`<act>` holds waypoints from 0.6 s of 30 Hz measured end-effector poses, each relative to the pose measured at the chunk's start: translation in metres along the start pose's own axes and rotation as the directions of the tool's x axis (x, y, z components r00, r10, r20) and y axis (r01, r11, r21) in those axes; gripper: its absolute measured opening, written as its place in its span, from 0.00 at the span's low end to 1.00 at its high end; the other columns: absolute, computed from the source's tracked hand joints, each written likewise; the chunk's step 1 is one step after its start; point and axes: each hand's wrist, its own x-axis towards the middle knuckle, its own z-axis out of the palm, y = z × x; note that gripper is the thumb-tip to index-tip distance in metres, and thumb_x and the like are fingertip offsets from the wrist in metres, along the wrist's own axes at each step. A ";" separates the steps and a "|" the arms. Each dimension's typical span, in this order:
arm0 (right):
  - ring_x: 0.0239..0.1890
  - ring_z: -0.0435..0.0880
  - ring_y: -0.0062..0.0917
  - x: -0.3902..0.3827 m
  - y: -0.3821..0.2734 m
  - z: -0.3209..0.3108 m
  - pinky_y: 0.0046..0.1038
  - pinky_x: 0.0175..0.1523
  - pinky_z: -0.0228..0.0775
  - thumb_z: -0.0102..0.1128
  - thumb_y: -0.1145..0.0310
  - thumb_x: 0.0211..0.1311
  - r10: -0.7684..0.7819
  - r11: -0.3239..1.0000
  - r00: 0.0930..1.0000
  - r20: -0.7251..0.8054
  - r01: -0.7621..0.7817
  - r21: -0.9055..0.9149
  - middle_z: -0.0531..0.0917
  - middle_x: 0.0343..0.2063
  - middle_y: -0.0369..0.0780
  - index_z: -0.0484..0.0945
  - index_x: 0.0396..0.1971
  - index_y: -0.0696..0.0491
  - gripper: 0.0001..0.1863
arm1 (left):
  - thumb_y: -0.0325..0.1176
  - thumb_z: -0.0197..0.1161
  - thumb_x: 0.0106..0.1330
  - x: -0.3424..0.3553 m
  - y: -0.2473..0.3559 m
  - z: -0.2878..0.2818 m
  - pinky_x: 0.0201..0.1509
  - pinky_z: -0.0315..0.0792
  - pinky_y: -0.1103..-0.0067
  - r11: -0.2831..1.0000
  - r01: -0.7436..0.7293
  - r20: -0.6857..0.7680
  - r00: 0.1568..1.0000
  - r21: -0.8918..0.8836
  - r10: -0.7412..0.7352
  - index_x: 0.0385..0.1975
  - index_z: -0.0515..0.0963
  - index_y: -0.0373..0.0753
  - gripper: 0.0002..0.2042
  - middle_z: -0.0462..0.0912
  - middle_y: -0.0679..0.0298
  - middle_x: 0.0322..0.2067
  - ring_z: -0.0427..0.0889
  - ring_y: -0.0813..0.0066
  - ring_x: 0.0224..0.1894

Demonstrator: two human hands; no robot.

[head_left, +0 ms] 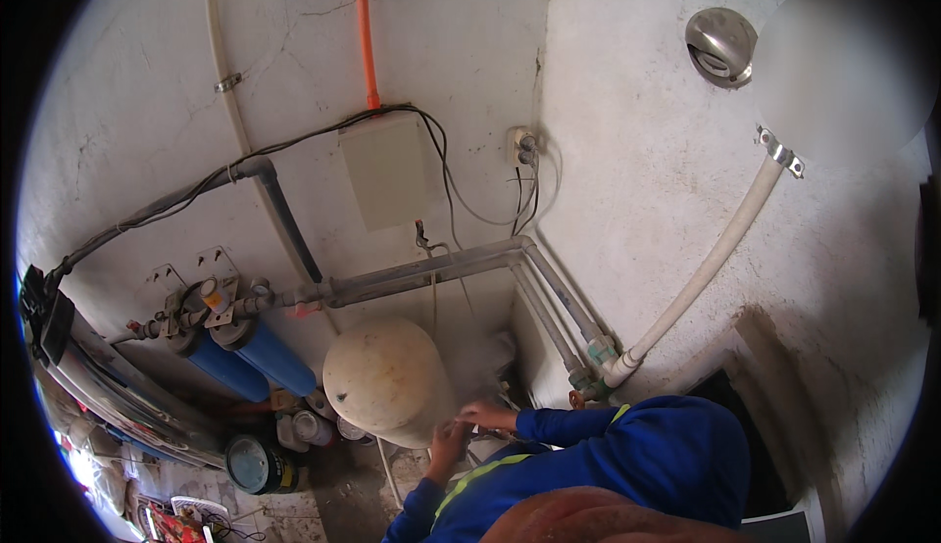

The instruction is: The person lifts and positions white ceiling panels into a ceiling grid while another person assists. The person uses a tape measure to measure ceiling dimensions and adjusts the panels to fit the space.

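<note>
Fine two-handed work appears in hand: the left hand (448,440) and right hand (487,415) meet, fingers curled, at the near right of the pale tank (384,376) (whether they grip anything cannot be told). The next move likely calls for steady fingertips.

Pic's kinda dim down low, but the white walls (627,151) look pretty bright. V. bright white-blue glare (76,460) at the bottom L edge, w/ stuff washed out there. Floor (353,489) is darker, & the gap (769,455) at bottom R is almost black. Shadows sit round the blue filters (265,354). Big round patch (843,73) at top R is all blurry. Edges bend, w/ black corners. Left hand (448,445) & right hand (488,416) look tiny & a bit fuzzy.
</note>
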 end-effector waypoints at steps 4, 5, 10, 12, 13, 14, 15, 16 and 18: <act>0.29 0.84 0.16 0.000 -0.006 -0.025 0.24 0.28 0.78 0.60 0.54 0.75 0.056 0.972 0.990 -0.130 -0.024 0.236 0.85 0.28 0.36 0.84 0.42 0.58 0.19 | 0.41 0.64 0.73 0.004 -0.017 -0.011 0.46 0.78 0.76 0.971 -0.098 -0.006 0.995 0.216 0.102 0.63 0.69 0.33 0.25 0.86 0.51 0.48 0.85 0.70 0.44; 0.28 0.84 0.16 -0.002 -0.010 -0.029 0.23 0.28 0.78 0.60 0.54 0.75 0.024 0.978 0.992 -0.126 0.003 0.208 0.85 0.28 0.36 0.83 0.41 0.57 0.19 | 0.40 0.65 0.72 0.004 -0.022 -0.014 0.46 0.78 0.76 0.959 -0.094 -0.019 0.995 0.267 0.103 0.64 0.69 0.33 0.25 0.86 0.51 0.48 0.85 0.71 0.43; 0.27 0.84 0.16 -0.014 -0.029 -0.027 0.24 0.28 0.79 0.59 0.53 0.76 0.004 0.980 0.995 -0.101 0.016 0.197 0.85 0.29 0.36 0.82 0.40 0.57 0.19 | 0.40 0.66 0.71 0.010 -0.043 -0.014 0.46 0.78 0.74 0.990 -0.058 0.042 0.998 0.130 0.053 0.64 0.69 0.33 0.27 0.86 0.50 0.48 0.84 0.72 0.42; 0.27 0.84 0.16 -0.015 -0.032 -0.026 0.24 0.28 0.79 0.58 0.53 0.76 0.007 0.984 0.993 -0.117 0.014 0.179 0.85 0.29 0.37 0.82 0.40 0.57 0.20 | 0.40 0.67 0.70 0.016 -0.049 -0.013 0.46 0.78 0.74 0.964 -0.070 0.008 0.997 0.258 0.070 0.64 0.69 0.33 0.27 0.86 0.50 0.48 0.84 0.72 0.42; 0.27 0.84 0.17 -0.014 -0.034 -0.028 0.24 0.28 0.79 0.57 0.53 0.77 0.021 0.988 0.991 -0.129 -0.001 0.151 0.84 0.29 0.37 0.81 0.41 0.57 0.20 | 0.40 0.67 0.70 0.019 -0.051 -0.013 0.47 0.78 0.74 0.960 -0.121 0.021 0.993 0.253 0.119 0.64 0.69 0.33 0.27 0.86 0.50 0.48 0.84 0.72 0.42; 0.27 0.84 0.17 -0.012 -0.035 -0.031 0.24 0.27 0.79 0.56 0.53 0.77 0.070 0.990 0.987 -0.146 -0.050 0.132 0.84 0.29 0.37 0.81 0.41 0.57 0.20 | 0.40 0.68 0.70 0.021 -0.052 -0.015 0.47 0.78 0.74 0.960 -0.134 0.031 0.991 0.246 0.130 0.64 0.69 0.33 0.28 0.85 0.50 0.48 0.84 0.71 0.43; 0.27 0.84 0.17 -0.010 -0.036 -0.036 0.23 0.27 0.78 0.56 0.53 0.78 0.018 0.985 0.979 -0.202 0.017 0.169 0.84 0.29 0.36 0.80 0.42 0.56 0.19 | 0.40 0.68 0.70 0.022 -0.052 -0.016 0.48 0.78 0.74 0.962 -0.085 0.030 0.996 0.259 0.080 0.64 0.69 0.33 0.28 0.85 0.50 0.49 0.84 0.71 0.43; 0.26 0.84 0.18 -0.006 -0.038 -0.042 0.23 0.26 0.78 0.55 0.53 0.78 0.007 0.976 0.965 -0.264 0.051 0.213 0.83 0.28 0.36 0.79 0.43 0.56 0.19 | 0.40 0.68 0.69 0.023 -0.050 -0.018 0.48 0.78 0.74 0.947 -0.145 0.051 0.989 0.287 0.136 0.64 0.69 0.33 0.28 0.85 0.51 0.49 0.84 0.71 0.44; 0.24 0.84 0.18 -0.001 -0.041 -0.053 0.22 0.25 0.77 0.53 0.53 0.79 -0.006 0.948 0.922 -0.387 0.129 0.292 0.82 0.28 0.35 0.77 0.45 0.55 0.18 | 0.40 0.68 0.69 0.019 -0.041 -0.023 0.49 0.78 0.74 0.908 -0.160 0.070 0.987 0.388 0.144 0.63 0.70 0.33 0.28 0.84 0.51 0.50 0.84 0.70 0.45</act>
